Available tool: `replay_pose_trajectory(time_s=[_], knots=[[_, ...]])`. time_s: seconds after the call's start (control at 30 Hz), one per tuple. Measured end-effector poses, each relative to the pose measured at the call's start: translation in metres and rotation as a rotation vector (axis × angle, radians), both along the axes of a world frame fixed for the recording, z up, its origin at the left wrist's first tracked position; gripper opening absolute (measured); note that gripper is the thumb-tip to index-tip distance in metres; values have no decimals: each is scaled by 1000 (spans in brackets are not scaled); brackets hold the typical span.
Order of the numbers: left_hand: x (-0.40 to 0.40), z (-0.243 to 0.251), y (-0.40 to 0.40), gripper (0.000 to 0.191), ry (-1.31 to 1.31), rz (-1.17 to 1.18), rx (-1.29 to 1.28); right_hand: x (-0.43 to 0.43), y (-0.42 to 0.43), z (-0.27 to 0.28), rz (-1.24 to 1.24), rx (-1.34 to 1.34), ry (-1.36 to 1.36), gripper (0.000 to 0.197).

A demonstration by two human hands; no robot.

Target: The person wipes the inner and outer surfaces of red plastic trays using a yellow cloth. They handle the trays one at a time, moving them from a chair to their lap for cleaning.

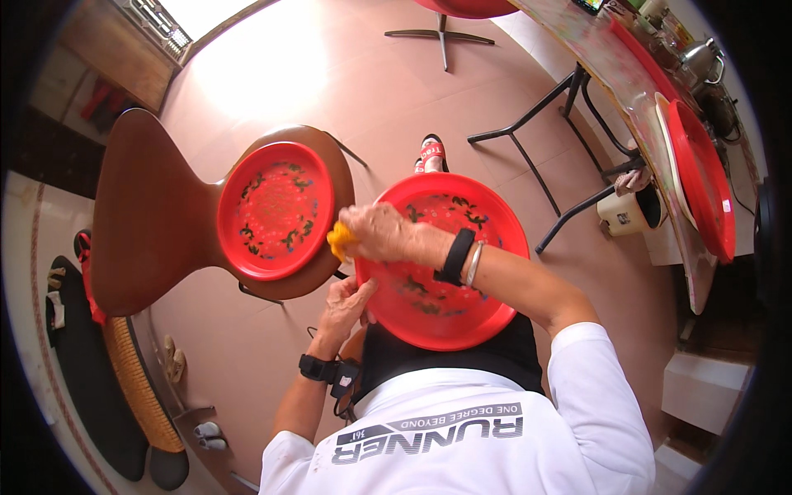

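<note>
A round red tray with a printed ring of leaves and flowers rests on my lap. My left hand grips its near left rim, thumb on top. My right hand holds a bunched yellow cloth at the tray's left edge, and my forearm crosses over the tray. A second red tray with a similar pattern lies on the seat of a brown chair, to the left of my hands. The part of the cloth inside my right fingers is hidden.
On the right stands a table with another red tray leaning over its edge and a metal kettle. Beneath it are dark metal legs and a cream bin. A long dark cushioned seat runs along the left.
</note>
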State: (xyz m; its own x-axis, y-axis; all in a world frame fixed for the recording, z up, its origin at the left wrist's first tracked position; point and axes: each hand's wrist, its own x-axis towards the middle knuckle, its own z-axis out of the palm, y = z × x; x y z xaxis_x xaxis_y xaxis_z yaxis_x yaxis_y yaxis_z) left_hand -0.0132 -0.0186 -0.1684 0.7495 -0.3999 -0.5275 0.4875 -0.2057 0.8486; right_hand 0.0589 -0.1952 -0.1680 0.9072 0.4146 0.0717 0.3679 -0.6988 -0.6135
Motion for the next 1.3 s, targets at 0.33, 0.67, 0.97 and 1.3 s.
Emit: replay_pose_trajectory(time_s=[0.33, 0.67, 0.97, 1.3], knots=[[-12, -15, 13, 31, -105, -33, 157, -9, 9, -45, -193, -101, -140, 40], [-30, -1, 5, 32, -96, 29, 228, 10, -63, -66, -483, -621, -341, 31], [-29, -9, 3, 31, -59, 27, 95, -34, -1, -35, -439, -331, 317, 53], [-4, -20, 5, 19, -109, 172, -66, -129, -41, 42, 349, -165, 675, 34]])
